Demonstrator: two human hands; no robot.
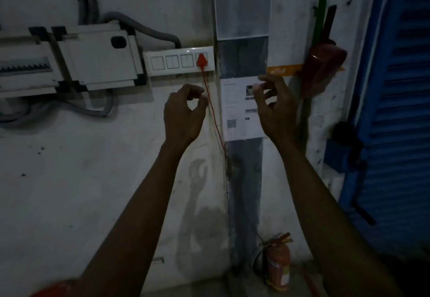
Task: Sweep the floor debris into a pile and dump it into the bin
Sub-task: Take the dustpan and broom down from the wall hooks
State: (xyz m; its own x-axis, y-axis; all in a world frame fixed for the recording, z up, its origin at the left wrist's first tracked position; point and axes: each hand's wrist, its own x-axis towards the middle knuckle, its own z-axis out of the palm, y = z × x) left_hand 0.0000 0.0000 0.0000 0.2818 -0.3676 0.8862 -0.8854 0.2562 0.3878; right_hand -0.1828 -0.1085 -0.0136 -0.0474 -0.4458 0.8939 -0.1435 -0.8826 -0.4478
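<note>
Faces a dim, scuffed white wall (69,180) at close range, with both bare forearms raised toward it. Shows the left hand (183,112) back to the camera, fingers curled in, forefinger and thumb closed into a small ring right at the red cord (215,122). Cannot tell in this gloom whether pinching, touching or only just beside that cord. Shows the right hand (277,110) level with the left and apart from it, fingers spread and loosely bent, gripping nothing, held up in front of a printed paper sheet (235,110) on a grey vertical strip of the wall.

Traces the cord up to a red plug (202,60) seated at the right end of a white switch plate (172,61), and downward along the wall. Places a white breaker box (93,61) with grey conduit just left of the plate. Places a red fire extinguisher (278,264) upright on the floor at the foot of the wall, below the right forearm.

Puts the red scoop (323,66), probably a dustpan, up on the wall just right of the right hand, dark handle upward. Sets it in front of a green pole (322,17) and near the blue louvred shutter (400,110).
</note>
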